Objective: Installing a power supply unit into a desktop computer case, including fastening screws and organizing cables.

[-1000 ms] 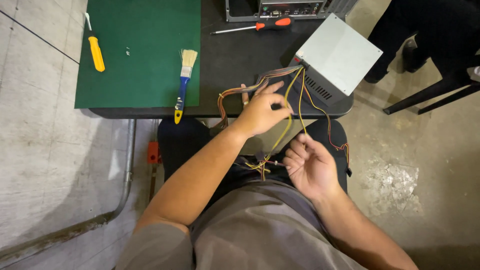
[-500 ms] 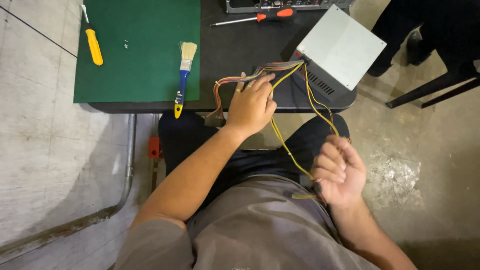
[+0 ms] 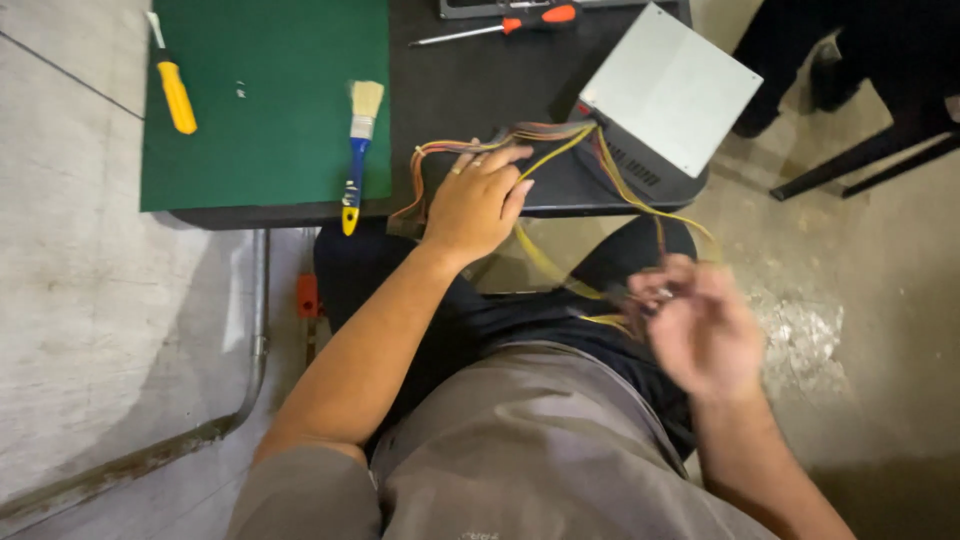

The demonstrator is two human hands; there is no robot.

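Note:
A grey metal power supply box [image 3: 668,95] sits at the right end of the dark table [image 3: 470,80]. A bundle of yellow, orange and red wires [image 3: 560,140] runs out of it over the table's front edge. My left hand [image 3: 478,200] rests on the wire bundle at the table edge, fingers curled over it. My right hand [image 3: 705,325] is blurred above my lap and grips the loose ends of the yellow wires [image 3: 620,300].
A green cutting mat [image 3: 270,100] covers the table's left part, with a yellow-handled tool [image 3: 175,90] and a blue-handled brush [image 3: 357,150] on it. An orange-handled screwdriver [image 3: 500,25] lies at the back. Another person's dark legs [image 3: 850,50] and a chair leg stand at the right.
My right hand has moved right and down, away from the left hand, drawing the yellow wires out. My left hand stays on the bundle at the table edge.

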